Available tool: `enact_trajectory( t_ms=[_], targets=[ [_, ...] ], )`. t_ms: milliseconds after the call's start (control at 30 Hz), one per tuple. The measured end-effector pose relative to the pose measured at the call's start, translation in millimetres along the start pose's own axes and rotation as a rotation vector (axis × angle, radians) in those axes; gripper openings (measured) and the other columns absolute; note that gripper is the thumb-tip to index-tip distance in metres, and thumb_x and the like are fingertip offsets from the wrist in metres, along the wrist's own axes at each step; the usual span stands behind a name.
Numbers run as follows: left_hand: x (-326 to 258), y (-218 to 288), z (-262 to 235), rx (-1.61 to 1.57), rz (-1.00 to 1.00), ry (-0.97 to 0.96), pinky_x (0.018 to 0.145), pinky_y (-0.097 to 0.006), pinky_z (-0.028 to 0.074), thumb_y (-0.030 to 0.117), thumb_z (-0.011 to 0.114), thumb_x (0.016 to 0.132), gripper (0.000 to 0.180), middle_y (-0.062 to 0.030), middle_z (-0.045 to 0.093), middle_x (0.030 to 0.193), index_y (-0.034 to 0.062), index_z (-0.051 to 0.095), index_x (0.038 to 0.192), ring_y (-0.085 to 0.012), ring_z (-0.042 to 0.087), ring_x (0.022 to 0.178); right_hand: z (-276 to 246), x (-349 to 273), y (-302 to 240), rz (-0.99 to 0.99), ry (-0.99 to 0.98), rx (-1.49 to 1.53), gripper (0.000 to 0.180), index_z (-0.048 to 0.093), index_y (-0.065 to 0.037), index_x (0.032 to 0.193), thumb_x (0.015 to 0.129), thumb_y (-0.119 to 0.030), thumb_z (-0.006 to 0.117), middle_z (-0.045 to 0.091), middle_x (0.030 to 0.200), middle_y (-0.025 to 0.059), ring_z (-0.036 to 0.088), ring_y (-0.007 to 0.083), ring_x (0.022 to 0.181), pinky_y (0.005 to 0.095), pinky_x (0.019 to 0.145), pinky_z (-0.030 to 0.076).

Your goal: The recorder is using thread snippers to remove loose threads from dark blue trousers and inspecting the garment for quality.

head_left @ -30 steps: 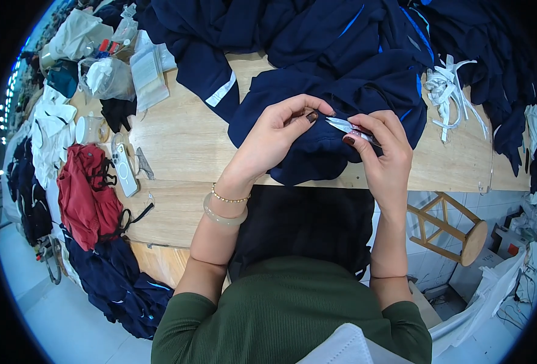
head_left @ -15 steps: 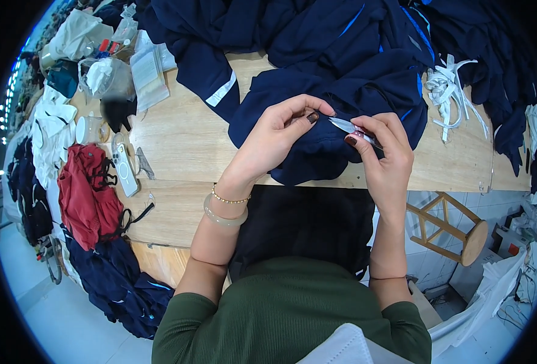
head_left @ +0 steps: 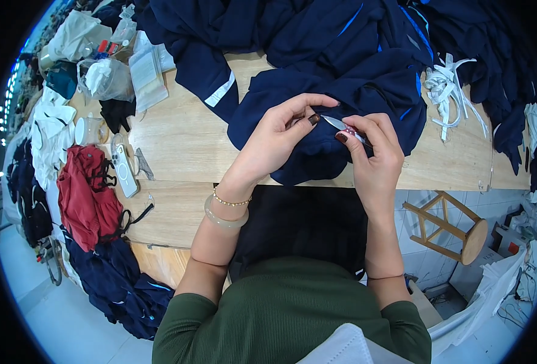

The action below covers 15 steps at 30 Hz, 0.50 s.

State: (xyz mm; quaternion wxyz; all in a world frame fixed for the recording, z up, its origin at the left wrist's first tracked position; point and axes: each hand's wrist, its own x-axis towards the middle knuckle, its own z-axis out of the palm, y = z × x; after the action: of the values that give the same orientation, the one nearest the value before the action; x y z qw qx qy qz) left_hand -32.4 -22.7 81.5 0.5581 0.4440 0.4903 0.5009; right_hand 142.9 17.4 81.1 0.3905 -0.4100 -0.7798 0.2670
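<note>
A navy garment (head_left: 317, 159) lies bunched on the near edge of the table. My left hand (head_left: 283, 124) is closed on a bit of this cloth, thumb bent and index finger reaching over it; what lies right under the fingertips is hard to see. In my right hand (head_left: 374, 142) are small thread snips (head_left: 334, 123) with a pointed silver blade and a dark red handle, gripped between thumb and fingers. Their tip points left, close by my left thumb. Any thread there is too fine to make out.
More navy garments (head_left: 220, 24) cover the far side. White strips (head_left: 447, 91) lie to the right on the wooden table (head_left: 183, 145). Leftward are a phone (head_left: 124, 170), a red garment (head_left: 89, 197) and plastic bags (head_left: 107, 79). A wooden stool (head_left: 475, 241) stands low right.
My right hand with the snips has shifted slightly left and down, bringing the blade tip nearer to my left thumb. The left hand has barely moved.
</note>
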Motion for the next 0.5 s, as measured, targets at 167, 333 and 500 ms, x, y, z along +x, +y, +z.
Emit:
enact_trajectory(
  t_ms=[167,333,500],
  targets=[
    [-2,3,-5,0.024,0.036,-0.028,0.079,-0.017,0.04,-0.004,0.051,0.089,0.041,0.0002,0.056,0.089,0.0031,0.051,0.129,-0.0047,0.048,0.079,-20,1,9,0.228,-0.003,0.348,0.014,0.064,0.0,0.097,0.083,-0.002,0.065,0.055,0.086,0.0025,0.054,0.0098,0.079,0.021,0.073,0.044],
    [-11,-6,-11,0.061,0.097,-0.034,0.081,-0.018,0.04,-0.006,0.052,0.087,0.048,-0.0013,0.059,0.092,0.0032,0.046,0.134,-0.006,0.053,0.086,-26,14,13,0.377,-0.083,0.588,0.028,0.062,0.0,0.106,0.08,-0.006,0.071,0.061,0.088,0.0016,0.052,0.0067,0.074,0.0177,0.07,0.044],
    [-13,-7,-6,0.175,0.171,-0.045,0.086,-0.021,0.041,-0.008,0.052,0.086,0.048,-0.003,0.06,0.093,0.0018,0.046,0.132,-0.0085,0.054,0.089,-1,23,9,0.256,-0.422,0.383,0.015,0.065,0.003,0.091,0.079,-0.004,0.071,0.063,0.078,-0.0003,0.053,0.0053,0.073,0.0199,0.067,0.044]
  ],
)
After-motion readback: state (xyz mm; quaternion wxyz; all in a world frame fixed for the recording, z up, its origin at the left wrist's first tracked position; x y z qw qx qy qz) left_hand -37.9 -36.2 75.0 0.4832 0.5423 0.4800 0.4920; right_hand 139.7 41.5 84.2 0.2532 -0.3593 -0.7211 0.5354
